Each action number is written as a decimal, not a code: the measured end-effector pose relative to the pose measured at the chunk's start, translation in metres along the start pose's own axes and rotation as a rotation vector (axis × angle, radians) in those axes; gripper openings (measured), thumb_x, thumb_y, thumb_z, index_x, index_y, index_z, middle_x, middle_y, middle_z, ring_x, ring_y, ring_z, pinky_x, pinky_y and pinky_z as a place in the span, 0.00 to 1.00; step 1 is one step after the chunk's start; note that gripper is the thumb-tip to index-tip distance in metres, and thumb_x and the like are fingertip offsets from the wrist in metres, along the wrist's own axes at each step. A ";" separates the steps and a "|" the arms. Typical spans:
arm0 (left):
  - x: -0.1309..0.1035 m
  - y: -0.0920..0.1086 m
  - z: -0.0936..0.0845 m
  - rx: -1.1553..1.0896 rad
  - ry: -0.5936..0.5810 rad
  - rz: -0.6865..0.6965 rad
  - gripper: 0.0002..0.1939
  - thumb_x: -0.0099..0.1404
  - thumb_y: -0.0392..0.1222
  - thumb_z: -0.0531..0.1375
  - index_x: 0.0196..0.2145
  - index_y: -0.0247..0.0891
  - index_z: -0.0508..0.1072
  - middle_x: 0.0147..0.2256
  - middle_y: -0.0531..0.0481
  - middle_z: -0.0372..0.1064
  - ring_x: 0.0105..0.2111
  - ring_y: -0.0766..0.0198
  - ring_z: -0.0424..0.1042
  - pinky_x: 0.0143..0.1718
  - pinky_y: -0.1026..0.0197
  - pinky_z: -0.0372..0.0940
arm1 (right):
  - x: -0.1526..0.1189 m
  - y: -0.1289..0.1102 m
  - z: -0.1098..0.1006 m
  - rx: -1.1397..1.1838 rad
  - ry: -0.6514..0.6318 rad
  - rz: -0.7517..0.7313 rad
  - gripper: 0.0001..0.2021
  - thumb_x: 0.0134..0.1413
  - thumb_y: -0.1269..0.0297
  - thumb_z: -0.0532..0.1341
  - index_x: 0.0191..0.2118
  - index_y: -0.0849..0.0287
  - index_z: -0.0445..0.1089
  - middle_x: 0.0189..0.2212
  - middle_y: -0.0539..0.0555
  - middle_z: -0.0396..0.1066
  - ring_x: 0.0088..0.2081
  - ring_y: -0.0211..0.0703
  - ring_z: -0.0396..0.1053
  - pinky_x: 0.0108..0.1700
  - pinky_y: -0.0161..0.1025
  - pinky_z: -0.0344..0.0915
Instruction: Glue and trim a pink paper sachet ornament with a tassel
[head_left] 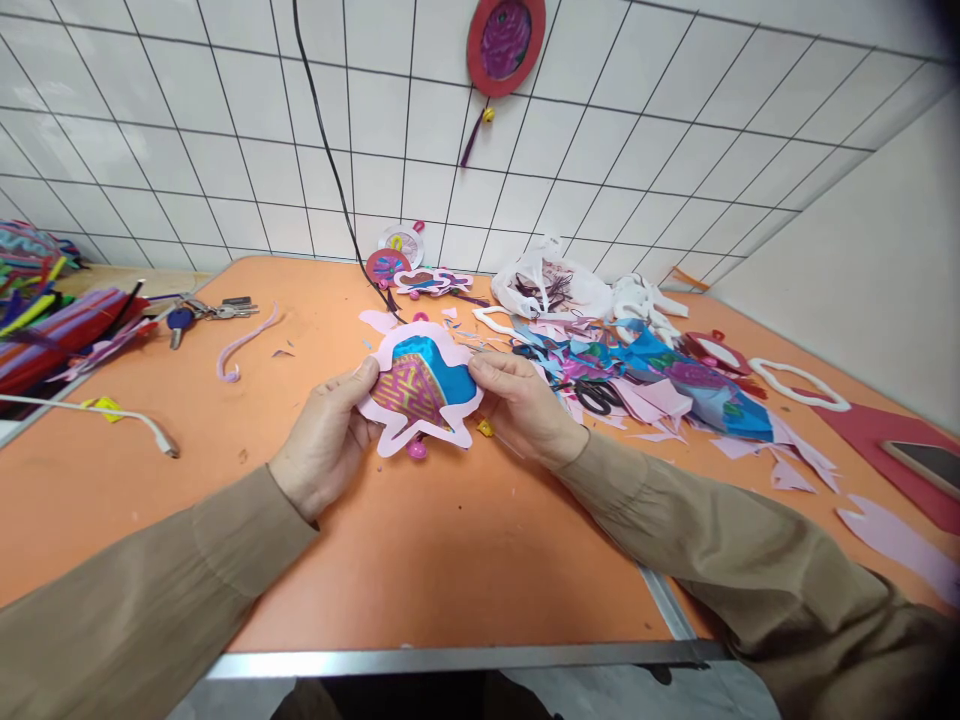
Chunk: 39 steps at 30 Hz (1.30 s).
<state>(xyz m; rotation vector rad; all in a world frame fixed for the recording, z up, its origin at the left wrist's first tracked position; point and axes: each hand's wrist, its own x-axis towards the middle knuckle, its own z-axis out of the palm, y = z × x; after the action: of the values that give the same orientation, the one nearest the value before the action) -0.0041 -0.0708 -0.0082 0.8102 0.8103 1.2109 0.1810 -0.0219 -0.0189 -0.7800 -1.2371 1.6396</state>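
Observation:
Above the orange table, both hands hold a flat ornament (424,385) by its sides. It has a wavy pale pink border around a blue and purple patterned fabric centre with yellow lines. My left hand (330,430) pinches its left edge, thumb on top. On the opposite edge my right hand (529,405) grips with thumb and fingers. A pink bead (417,449) shows at the ornament's lower edge. Close to my right fingers is a small yellow bell (485,428); what it is fastened to is hard to make out.
Fabric and pink scraps (652,385) spread over the right side, with a white plastic bag (551,285) behind. Finished-looking ornaments (388,266) rest by the tiled wall. Keys (217,308), a white cable (142,420) and coloured pipe cleaners (71,335) lie left. A phone (926,465) lies far right.

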 end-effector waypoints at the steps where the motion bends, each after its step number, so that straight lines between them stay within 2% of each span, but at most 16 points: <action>1: 0.000 0.000 0.000 -0.002 0.006 -0.005 0.17 0.67 0.44 0.55 0.42 0.27 0.75 0.35 0.34 0.77 0.27 0.50 0.77 0.26 0.50 0.73 | 0.000 0.000 0.000 0.007 0.000 0.000 0.17 0.38 0.52 0.71 0.20 0.62 0.70 0.18 0.49 0.67 0.21 0.34 0.62 0.24 0.33 0.58; 8: 0.003 -0.005 -0.004 -0.023 -0.105 -0.020 0.20 0.66 0.50 0.57 0.47 0.33 0.74 0.38 0.38 0.78 0.36 0.49 0.78 0.34 0.51 0.73 | 0.000 0.002 0.000 0.023 0.039 -0.028 0.17 0.42 0.53 0.69 0.21 0.61 0.68 0.17 0.48 0.66 0.18 0.33 0.61 0.19 0.33 0.57; 13: 0.000 -0.010 -0.003 0.043 -0.071 -0.079 0.12 0.61 0.43 0.63 0.36 0.29 0.78 0.34 0.40 0.78 0.30 0.57 0.77 0.40 0.56 0.71 | 0.003 0.004 -0.002 0.108 0.080 -0.080 0.16 0.43 0.55 0.69 0.20 0.60 0.67 0.18 0.47 0.64 0.20 0.32 0.60 0.21 0.32 0.59; 18: 0.000 -0.011 -0.002 0.027 -0.025 -0.017 0.10 0.63 0.40 0.62 0.33 0.29 0.79 0.32 0.42 0.78 0.29 0.60 0.75 0.37 0.59 0.71 | 0.000 0.004 -0.002 0.092 0.030 -0.026 0.17 0.42 0.51 0.69 0.24 0.61 0.70 0.21 0.49 0.68 0.23 0.35 0.64 0.24 0.33 0.62; 22: 0.002 -0.010 -0.001 0.004 -0.005 0.022 0.10 0.64 0.39 0.60 0.34 0.29 0.79 0.32 0.43 0.78 0.30 0.60 0.75 0.36 0.59 0.71 | -0.006 0.002 0.004 0.019 -0.057 0.028 0.14 0.38 0.60 0.72 0.31 0.62 0.74 0.26 0.51 0.74 0.29 0.37 0.69 0.33 0.34 0.65; 28: 0.001 -0.010 -0.003 0.057 -0.068 0.063 0.11 0.64 0.42 0.61 0.35 0.32 0.80 0.30 0.46 0.77 0.33 0.63 0.73 0.43 0.62 0.66 | -0.009 0.001 0.010 -0.026 -0.009 0.004 0.13 0.40 0.62 0.72 0.34 0.62 0.76 0.30 0.53 0.77 0.32 0.39 0.71 0.39 0.37 0.67; 31: 0.000 -0.013 -0.005 0.101 -0.094 0.024 0.07 0.60 0.40 0.65 0.34 0.33 0.80 0.31 0.47 0.76 0.35 0.64 0.71 0.46 0.62 0.64 | -0.008 0.003 0.010 -0.040 0.017 -0.018 0.13 0.40 0.62 0.72 0.35 0.62 0.76 0.32 0.53 0.77 0.33 0.39 0.72 0.40 0.37 0.68; 34: 0.001 -0.015 -0.006 0.087 -0.075 -0.048 0.07 0.55 0.39 0.69 0.31 0.33 0.80 0.31 0.47 0.76 0.36 0.64 0.70 0.44 0.63 0.63 | -0.008 0.005 0.010 -0.045 0.019 -0.026 0.13 0.40 0.62 0.72 0.34 0.62 0.75 0.32 0.53 0.78 0.32 0.38 0.73 0.39 0.37 0.69; 39: 0.000 -0.014 -0.003 0.075 -0.107 -0.059 0.08 0.55 0.42 0.69 0.29 0.33 0.79 0.30 0.48 0.74 0.33 0.65 0.69 0.39 0.64 0.64 | -0.010 0.005 0.010 -0.068 -0.066 -0.024 0.15 0.44 0.58 0.70 0.36 0.62 0.74 0.26 0.53 0.77 0.30 0.41 0.74 0.38 0.39 0.70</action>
<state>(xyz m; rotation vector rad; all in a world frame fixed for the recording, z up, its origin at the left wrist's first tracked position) -0.0002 -0.0726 -0.0219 0.8984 0.7906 1.0807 0.1747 -0.0349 -0.0214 -0.7559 -1.3497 1.6223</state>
